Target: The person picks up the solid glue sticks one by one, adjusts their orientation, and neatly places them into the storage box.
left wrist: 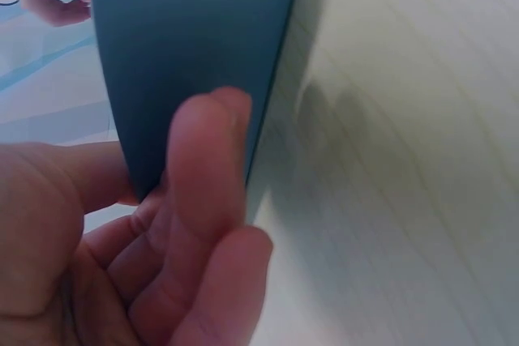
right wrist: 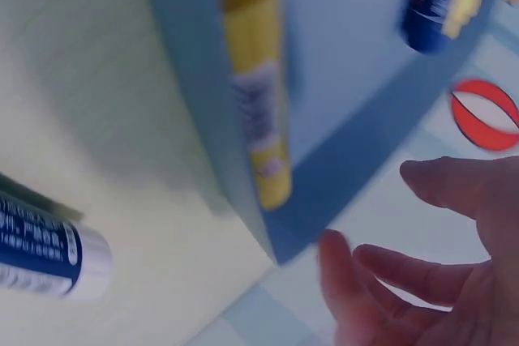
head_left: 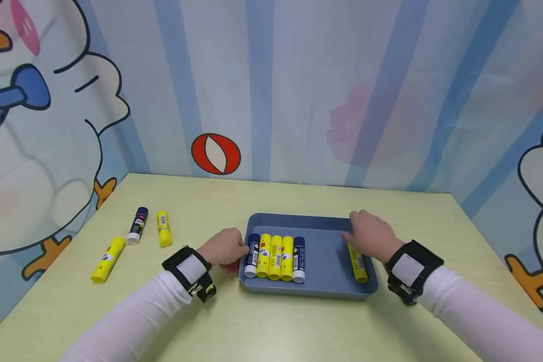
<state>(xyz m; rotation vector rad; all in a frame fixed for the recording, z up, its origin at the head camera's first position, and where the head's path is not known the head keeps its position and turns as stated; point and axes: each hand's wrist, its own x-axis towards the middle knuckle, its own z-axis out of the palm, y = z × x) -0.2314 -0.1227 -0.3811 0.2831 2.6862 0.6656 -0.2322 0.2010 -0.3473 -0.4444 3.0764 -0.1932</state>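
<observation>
Two white sleeves (head_left: 136,319) reach in from the lower edge, each ending in a black strap (head_left: 176,259). The left hand (head_left: 225,247) pinches the left end of a blue-grey tray (head_left: 328,261), thumb on one side of the wall, fingers curled at the other. The right hand (head_left: 372,234) is at the tray's far right corner, thumb and fingers spread with a gap between them; whether a fingertip touches the rim, I cannot tell. A yellow stick (head_left: 358,264) lies in the tray along its right wall, partly covered by this hand from above, yet apart from its fingertips in the right wrist view. At the tray's left end lies a row (head_left: 275,257) of five sticks: navy, three yellow, navy. On the surface (head_left: 199,201) to the left, a navy stick (head_left: 138,224) lies between two yellow ones (head_left: 164,229). The right wrist view shows another navy tube (right wrist: 36,249) outside the tray. Behind hangs a striped backdrop (head_left: 294,100).
</observation>
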